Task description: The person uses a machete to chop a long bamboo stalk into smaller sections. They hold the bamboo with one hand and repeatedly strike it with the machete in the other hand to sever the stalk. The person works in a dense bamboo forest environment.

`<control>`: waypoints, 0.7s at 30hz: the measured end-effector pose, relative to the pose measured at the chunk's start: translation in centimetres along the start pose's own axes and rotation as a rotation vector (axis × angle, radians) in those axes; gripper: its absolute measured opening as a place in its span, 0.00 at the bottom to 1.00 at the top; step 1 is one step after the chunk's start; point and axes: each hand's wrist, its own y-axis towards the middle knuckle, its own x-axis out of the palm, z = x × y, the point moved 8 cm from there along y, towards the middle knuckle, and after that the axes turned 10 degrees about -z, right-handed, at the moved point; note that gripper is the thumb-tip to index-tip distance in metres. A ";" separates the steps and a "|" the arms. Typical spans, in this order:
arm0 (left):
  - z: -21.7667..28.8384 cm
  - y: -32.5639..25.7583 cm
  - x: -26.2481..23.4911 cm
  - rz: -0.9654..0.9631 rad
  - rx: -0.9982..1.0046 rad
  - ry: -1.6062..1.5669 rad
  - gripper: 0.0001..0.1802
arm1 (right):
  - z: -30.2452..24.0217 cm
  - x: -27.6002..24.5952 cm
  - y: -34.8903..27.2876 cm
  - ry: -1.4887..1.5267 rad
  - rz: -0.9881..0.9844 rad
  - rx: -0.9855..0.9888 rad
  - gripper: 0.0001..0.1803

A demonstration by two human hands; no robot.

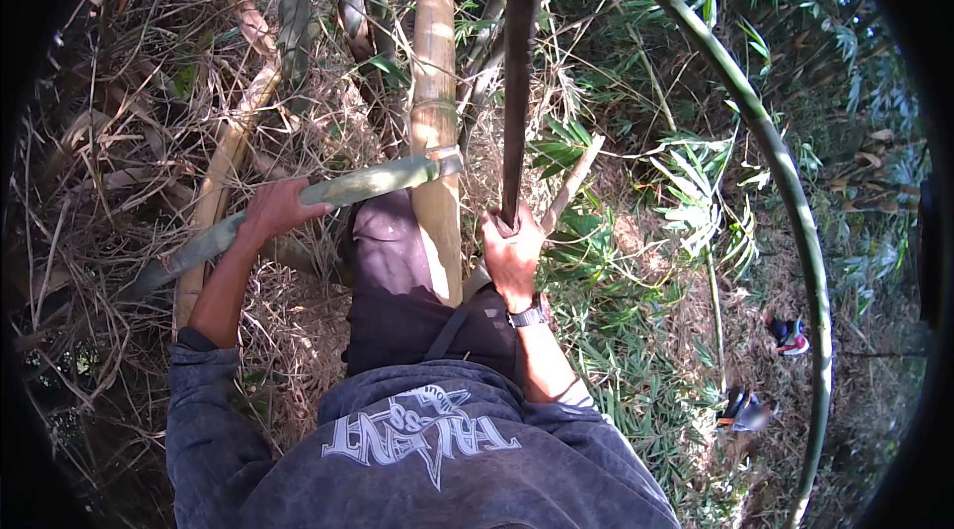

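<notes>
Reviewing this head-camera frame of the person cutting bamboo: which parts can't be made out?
- Long blade in the right hand: its tip is cut off by the top edge.
- Green bamboo piece gripped by the left hand: its lower end is lost in dry stalks.
- Feet: hidden under the raised knee.
- Two small coloured items on the ground: too small to identify.
- Frame corners: blacked out by the lens rim.
</notes>
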 end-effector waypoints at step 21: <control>1.7 1.7 0.2 0.035 -0.031 0.085 0.41 | 5.5 0.6 -0.3 -0.114 0.072 0.068 0.08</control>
